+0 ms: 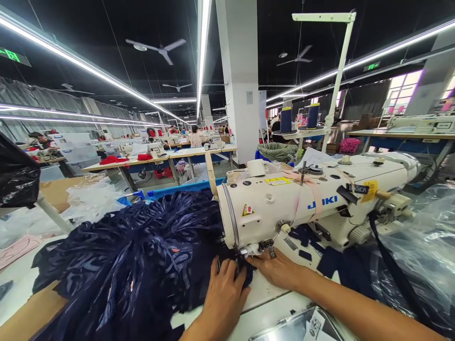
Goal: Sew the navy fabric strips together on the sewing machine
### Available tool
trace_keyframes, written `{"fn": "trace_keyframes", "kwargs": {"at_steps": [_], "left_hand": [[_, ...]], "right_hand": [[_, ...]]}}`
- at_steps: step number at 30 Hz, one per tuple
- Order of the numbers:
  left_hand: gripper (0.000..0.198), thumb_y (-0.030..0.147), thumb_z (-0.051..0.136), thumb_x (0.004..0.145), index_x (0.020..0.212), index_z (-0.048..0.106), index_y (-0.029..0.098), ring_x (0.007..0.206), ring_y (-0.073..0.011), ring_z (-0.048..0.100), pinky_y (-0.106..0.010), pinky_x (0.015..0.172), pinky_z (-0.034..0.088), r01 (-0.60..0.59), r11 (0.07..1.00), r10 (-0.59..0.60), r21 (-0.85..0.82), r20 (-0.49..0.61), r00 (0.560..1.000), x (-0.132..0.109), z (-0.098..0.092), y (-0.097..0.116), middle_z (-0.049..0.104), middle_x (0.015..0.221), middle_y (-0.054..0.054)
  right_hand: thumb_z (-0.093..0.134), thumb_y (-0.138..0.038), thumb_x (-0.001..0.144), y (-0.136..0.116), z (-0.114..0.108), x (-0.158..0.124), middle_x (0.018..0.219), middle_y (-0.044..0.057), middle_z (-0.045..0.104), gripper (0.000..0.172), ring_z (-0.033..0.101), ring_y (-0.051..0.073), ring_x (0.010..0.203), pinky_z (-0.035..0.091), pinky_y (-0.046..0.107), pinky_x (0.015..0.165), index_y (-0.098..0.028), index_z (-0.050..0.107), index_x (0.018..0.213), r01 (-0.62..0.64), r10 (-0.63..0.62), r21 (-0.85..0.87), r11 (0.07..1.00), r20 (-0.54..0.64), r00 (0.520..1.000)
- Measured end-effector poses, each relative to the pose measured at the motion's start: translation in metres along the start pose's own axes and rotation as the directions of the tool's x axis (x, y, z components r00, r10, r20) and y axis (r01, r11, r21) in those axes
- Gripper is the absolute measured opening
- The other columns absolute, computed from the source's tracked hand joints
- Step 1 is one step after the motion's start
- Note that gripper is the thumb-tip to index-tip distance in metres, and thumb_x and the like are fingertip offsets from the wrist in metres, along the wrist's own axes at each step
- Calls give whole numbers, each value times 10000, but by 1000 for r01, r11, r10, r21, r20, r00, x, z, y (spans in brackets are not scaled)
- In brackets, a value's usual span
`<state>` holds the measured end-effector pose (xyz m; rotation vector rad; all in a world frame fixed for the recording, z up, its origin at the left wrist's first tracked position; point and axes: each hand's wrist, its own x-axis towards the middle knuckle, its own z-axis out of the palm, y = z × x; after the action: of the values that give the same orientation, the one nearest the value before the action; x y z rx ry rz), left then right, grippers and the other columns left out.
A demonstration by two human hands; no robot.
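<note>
Beneath the head of a white sewing machine, a small part of navy fabric lies by the needle area. My left hand rests on this fabric, left of the needle, its fingers spread and bent slightly downward. From the right, my right hand reaches under the machine head. Its fingers are close together at the fabric's edge near the presser foot, and their tips are partly hidden. A large heap of navy fabric pieces with shiny trim joins the work on the left.
Navy scraps lie behind my right arm, beside clear plastic bags. A cardboard-coloured edge is at lower left. Two navy thread cones stand behind the machine. A phone-like flat object lies at the front edge. Other people work at far tables.
</note>
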<state>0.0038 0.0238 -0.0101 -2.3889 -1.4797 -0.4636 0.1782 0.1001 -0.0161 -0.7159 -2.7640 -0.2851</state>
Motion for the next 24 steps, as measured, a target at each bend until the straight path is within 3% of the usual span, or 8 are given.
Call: {"fn": "trace_keyframes", "kwargs": {"at_steps": [3,5,9,12,15,19,24], "left_hand": [[336,91,423,762,1043,552,223,946,-205,505,-440,910,335,-139,985,138,-98,-19,990,-4,5,-7,600,934,-45],[364,11,402,709,944,575,230,907,-184,513,-408,890,334,-186,970,187,-157,-10,982,-5,8,-17,615,860,-16],[297,-24,370,656,729,554,198,822,-172,524,-372,814,354,-97,970,101,-224,7,995,-1,0,-33,593,742,0],[281,34,385,689,861,557,175,824,-191,507,-402,826,350,-16,976,27,-219,46,999,5,-12,-30,570,790,-28],[240,142,436,760,955,570,182,836,-214,485,-440,828,347,-44,985,53,-169,50,997,8,-17,-22,556,842,-51],[290,67,433,755,957,589,204,831,-201,459,-413,805,359,-72,990,85,-123,100,991,8,-12,-18,527,844,-51],[391,4,429,732,1030,570,214,870,-203,440,-386,783,366,-12,985,47,-173,203,978,6,-10,-19,520,876,-48]], "right_hand": [[420,-67,777,-1,-3,-1,949,101,614,333,549,224,886,432,333,776,-154,578,1057,-24,27,65,998,-41,999],[426,-111,804,-4,-4,-2,885,95,620,259,559,219,849,427,341,783,-152,607,984,-28,34,77,997,-77,996],[447,-174,824,-13,-5,-5,941,84,604,216,569,203,817,423,348,796,-165,603,973,-6,16,96,995,-107,994],[457,-163,815,-18,-5,-5,961,83,594,223,569,201,807,439,331,761,-163,597,989,-31,41,107,994,-91,995],[466,-150,808,-17,-2,-5,986,89,590,235,557,206,859,438,321,770,-166,597,1003,-51,68,153,987,-113,991],[448,-135,817,-8,4,-6,981,54,601,261,557,175,866,437,293,779,-204,604,1015,-36,81,319,947,-128,989],[418,-123,832,-2,5,-7,949,34,611,279,560,156,862,436,272,764,-212,617,1005,-1,61,439,899,-123,990]]}}
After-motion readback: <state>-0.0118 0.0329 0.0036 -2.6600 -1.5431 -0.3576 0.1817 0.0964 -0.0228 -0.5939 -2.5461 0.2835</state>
